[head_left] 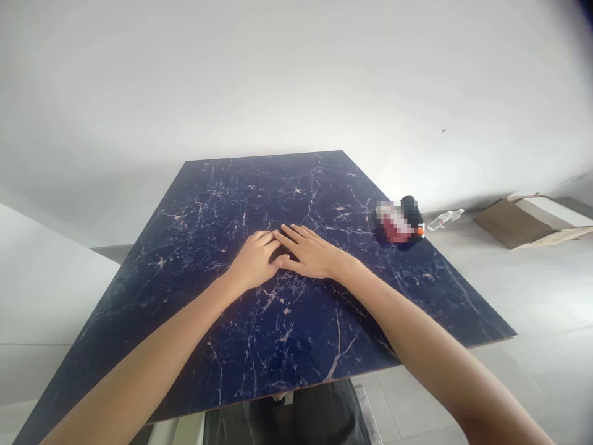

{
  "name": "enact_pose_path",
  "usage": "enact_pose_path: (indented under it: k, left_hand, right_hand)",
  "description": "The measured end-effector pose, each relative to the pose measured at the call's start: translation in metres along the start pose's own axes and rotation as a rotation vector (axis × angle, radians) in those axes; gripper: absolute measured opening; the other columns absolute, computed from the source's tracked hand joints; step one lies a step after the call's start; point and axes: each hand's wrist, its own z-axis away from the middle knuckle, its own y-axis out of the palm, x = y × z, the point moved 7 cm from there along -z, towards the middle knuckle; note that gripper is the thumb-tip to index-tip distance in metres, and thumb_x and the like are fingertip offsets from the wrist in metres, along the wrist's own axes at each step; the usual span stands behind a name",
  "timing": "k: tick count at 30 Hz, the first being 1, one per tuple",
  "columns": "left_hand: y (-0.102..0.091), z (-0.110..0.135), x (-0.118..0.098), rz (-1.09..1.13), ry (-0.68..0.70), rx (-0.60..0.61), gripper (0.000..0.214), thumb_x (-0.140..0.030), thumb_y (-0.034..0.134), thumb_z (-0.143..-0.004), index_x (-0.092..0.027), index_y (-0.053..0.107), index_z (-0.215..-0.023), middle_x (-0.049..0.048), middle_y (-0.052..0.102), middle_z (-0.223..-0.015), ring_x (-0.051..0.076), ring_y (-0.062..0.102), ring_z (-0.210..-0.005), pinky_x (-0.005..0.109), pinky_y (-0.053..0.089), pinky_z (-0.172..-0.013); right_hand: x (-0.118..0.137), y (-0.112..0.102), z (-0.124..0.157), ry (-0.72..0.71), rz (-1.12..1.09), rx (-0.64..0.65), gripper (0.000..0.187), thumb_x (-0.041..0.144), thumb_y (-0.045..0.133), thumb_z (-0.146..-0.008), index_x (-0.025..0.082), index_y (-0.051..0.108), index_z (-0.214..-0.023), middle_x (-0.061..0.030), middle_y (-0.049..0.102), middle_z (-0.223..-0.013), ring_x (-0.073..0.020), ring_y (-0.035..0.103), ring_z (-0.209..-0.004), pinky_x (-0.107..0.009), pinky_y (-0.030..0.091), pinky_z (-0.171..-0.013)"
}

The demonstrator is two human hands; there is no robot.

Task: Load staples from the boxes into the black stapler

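Observation:
Both of my hands rest in the middle of a dark blue marble-patterned tabletop (pixel 231 198). My left hand (pixel 254 259) lies palm down with the fingers loosely curled, its fingertips meeting my right hand. My right hand (pixel 308 250) lies flat with the fingers stretched out and pointing left, overlapping the left fingertips. Neither hand holds anything.
A small dark object with a red and orange part (pixel 401 222), partly blurred, sits at the table's right edge. On the floor to the right lie a clear plastic bottle (pixel 445 218) and a flattened cardboard box (pixel 528 219). A white wall stands behind.

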Motion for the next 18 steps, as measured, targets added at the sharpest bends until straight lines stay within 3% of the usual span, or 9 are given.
enact_pose_path:
  k: [4, 8, 14, 18]
  left_hand:
    - [-0.007, 0.002, 0.0, -0.042, -0.063, -0.046, 0.052, -0.052, 0.049, -0.101, -0.022, 0.061, -0.142, 0.0134, 0.043, -0.162, 0.04, 0.043, -0.144, 0.062, 0.041, -0.114]
    - [-0.013, 0.003, -0.001, -0.076, -0.091, -0.098, 0.068, -0.059, 0.047, -0.1, -0.021, 0.046, -0.156, 0.016, 0.035, -0.166, 0.041, 0.035, -0.149, 0.062, 0.035, -0.117]
    - [-0.008, 0.011, 0.031, 0.037, -0.139, 0.174, 0.068, -0.062, 0.033, -0.104, -0.032, 0.025, -0.165, 0.0058, 0.019, -0.172, 0.037, 0.02, -0.158, 0.066, 0.022, -0.123]
    - [-0.008, 0.016, 0.044, 0.013, -0.14, 0.207, 0.07, -0.068, 0.036, -0.101, -0.036, 0.03, -0.163, 0.0048, 0.019, -0.172, 0.039, 0.015, -0.159, 0.069, 0.017, -0.123]
  right_hand:
    - [0.0, -0.006, 0.004, 0.03, -0.053, 0.046, 0.095, 0.08, 0.036, -0.096, 0.023, 0.014, -0.168, -0.0115, 0.019, -0.17, -0.0414, 0.013, -0.158, -0.065, 0.016, -0.126]
    - [-0.004, -0.012, 0.006, 0.013, -0.074, -0.022, 0.103, 0.082, 0.046, -0.091, 0.027, 0.008, -0.168, -0.0099, 0.019, -0.171, -0.0426, 0.011, -0.158, -0.067, 0.015, -0.125]
    - [-0.037, -0.019, 0.011, 0.17, -0.029, -0.088, 0.114, 0.083, 0.049, -0.088, 0.019, -0.001, -0.168, -0.0157, 0.014, -0.171, -0.0452, 0.015, -0.156, -0.068, 0.018, -0.124]
    - [-0.043, -0.017, 0.012, 0.222, -0.015, -0.078, 0.105, 0.082, 0.042, -0.091, 0.019, 0.007, -0.168, -0.015, 0.016, -0.171, -0.0435, 0.011, -0.157, -0.067, 0.016, -0.124]
